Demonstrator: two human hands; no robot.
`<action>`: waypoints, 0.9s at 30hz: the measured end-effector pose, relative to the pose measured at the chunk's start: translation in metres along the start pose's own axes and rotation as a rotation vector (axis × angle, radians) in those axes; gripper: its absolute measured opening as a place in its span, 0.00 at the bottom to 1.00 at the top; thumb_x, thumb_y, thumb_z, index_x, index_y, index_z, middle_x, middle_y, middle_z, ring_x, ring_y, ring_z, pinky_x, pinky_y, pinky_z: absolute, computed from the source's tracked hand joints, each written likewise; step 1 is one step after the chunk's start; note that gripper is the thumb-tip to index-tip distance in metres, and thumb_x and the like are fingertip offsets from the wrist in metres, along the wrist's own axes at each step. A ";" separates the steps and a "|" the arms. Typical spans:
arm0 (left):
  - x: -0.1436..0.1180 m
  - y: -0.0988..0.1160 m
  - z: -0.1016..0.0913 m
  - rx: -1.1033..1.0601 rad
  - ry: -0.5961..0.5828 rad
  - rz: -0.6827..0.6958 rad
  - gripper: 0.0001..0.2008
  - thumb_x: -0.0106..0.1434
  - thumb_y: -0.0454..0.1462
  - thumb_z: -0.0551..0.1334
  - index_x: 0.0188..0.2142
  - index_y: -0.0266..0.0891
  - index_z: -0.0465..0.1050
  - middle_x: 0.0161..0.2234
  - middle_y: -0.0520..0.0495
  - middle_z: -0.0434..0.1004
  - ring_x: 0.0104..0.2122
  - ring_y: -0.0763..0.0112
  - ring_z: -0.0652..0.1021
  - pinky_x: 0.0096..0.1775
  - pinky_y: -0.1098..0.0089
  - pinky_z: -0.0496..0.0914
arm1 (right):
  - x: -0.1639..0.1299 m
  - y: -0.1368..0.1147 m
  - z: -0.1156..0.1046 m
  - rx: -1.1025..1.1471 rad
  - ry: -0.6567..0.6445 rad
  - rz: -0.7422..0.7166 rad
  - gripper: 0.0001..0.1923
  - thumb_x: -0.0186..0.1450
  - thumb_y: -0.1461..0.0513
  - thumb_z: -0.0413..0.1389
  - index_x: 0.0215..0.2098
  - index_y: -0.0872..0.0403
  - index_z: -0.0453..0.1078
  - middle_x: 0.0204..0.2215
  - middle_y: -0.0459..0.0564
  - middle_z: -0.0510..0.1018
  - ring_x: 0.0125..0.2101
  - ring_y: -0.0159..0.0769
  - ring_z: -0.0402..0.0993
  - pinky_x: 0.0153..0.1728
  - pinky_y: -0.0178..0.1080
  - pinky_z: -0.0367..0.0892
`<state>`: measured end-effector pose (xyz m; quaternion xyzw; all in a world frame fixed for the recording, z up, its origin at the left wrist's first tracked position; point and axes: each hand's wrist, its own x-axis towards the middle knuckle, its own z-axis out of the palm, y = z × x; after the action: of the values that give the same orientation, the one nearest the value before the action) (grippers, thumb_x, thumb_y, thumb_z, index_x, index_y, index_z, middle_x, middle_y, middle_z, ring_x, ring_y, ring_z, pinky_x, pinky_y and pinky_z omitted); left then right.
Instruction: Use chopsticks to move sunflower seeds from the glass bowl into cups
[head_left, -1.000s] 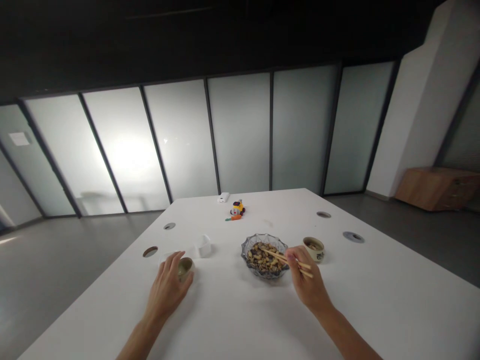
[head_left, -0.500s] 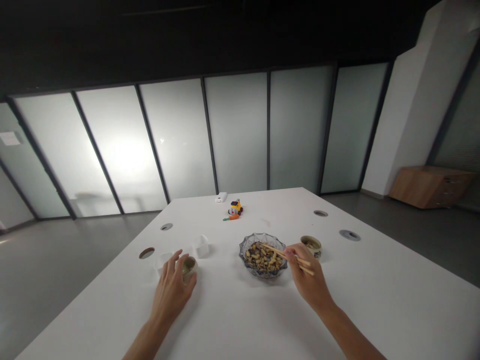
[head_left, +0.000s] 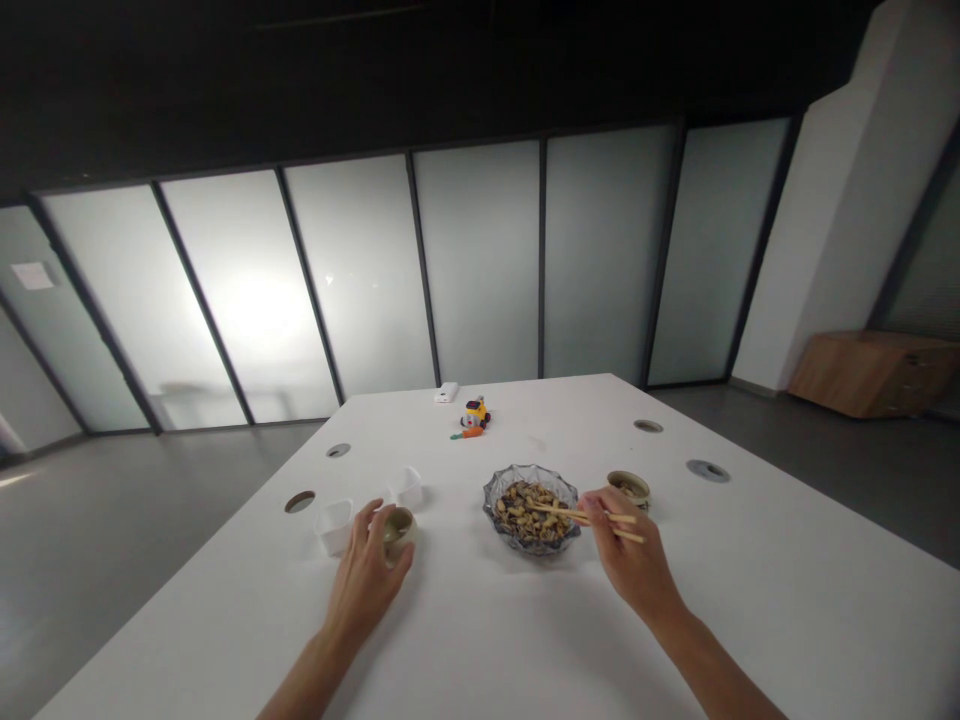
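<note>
My left hand (head_left: 370, 562) is wrapped round a small pale ceramic cup (head_left: 406, 540), fingers over its far left side and thumb at the near right. My right hand (head_left: 628, 545) grips a pair of wooden chopsticks (head_left: 621, 528). Their tips reach into a clear glass bowl (head_left: 501, 535) with a scalloped rim. The bowl holds a heap of brown and yellowish pieces, like seeds or nuts in shells (head_left: 529, 512). Behind my right hand stands a second ceramic cup (head_left: 637, 481) with some brown contents.
Two clear-white plastic containers (head_left: 332, 527) stand beyond my left hand. Farther off lie an orange toy carrot (head_left: 471, 433), a yellow toy vehicle (head_left: 477, 412) and a white box-like device (head_left: 446, 392). Round cable holes (head_left: 300, 502) dot both sides of the white table (head_left: 480, 640).
My left hand and its cup have shifted right, away from the nearer plastic container. The chopsticks lie at a flatter angle over the bowl. The whole view has moved slightly.
</note>
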<state>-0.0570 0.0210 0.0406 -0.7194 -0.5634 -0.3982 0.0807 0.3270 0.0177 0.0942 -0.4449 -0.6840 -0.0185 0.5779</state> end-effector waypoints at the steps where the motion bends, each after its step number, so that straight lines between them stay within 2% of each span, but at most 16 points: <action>1: 0.000 0.001 0.002 -0.026 0.000 -0.003 0.22 0.69 0.42 0.62 0.60 0.44 0.66 0.62 0.37 0.66 0.59 0.47 0.76 0.58 0.47 0.75 | 0.000 0.000 0.000 -0.001 -0.002 -0.002 0.19 0.78 0.54 0.50 0.31 0.49 0.71 0.25 0.45 0.76 0.26 0.36 0.74 0.30 0.38 0.66; 8: -0.005 0.003 0.014 -0.164 -0.031 -0.042 0.27 0.68 0.41 0.62 0.64 0.43 0.61 0.62 0.37 0.65 0.62 0.48 0.73 0.63 0.46 0.70 | 0.000 -0.002 0.001 0.005 -0.003 0.000 0.19 0.78 0.53 0.50 0.31 0.49 0.71 0.25 0.46 0.76 0.27 0.36 0.75 0.30 0.38 0.67; 14: -0.004 0.003 0.014 -0.207 -0.059 -0.077 0.27 0.67 0.39 0.63 0.64 0.43 0.60 0.61 0.37 0.65 0.62 0.48 0.72 0.64 0.44 0.67 | 0.000 -0.005 0.000 0.036 -0.027 0.029 0.21 0.78 0.51 0.49 0.31 0.49 0.71 0.26 0.47 0.78 0.27 0.37 0.77 0.31 0.38 0.69; 20: -0.003 0.002 0.013 -0.181 -0.027 -0.083 0.26 0.67 0.39 0.62 0.63 0.43 0.61 0.61 0.36 0.65 0.61 0.49 0.72 0.64 0.45 0.68 | 0.001 -0.004 0.000 0.004 -0.014 0.053 0.24 0.78 0.47 0.47 0.30 0.48 0.71 0.25 0.48 0.77 0.27 0.38 0.75 0.31 0.40 0.68; 27: -0.005 -0.007 0.023 -0.188 0.022 -0.100 0.26 0.67 0.41 0.61 0.63 0.42 0.62 0.62 0.36 0.63 0.62 0.49 0.72 0.63 0.46 0.69 | 0.000 0.002 0.001 0.001 -0.028 0.038 0.23 0.78 0.48 0.48 0.31 0.49 0.72 0.25 0.46 0.76 0.26 0.37 0.73 0.31 0.40 0.68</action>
<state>-0.0523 0.0329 0.0200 -0.6901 -0.5580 -0.4608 -0.0007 0.3273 0.0193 0.0928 -0.4579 -0.6835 -0.0010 0.5685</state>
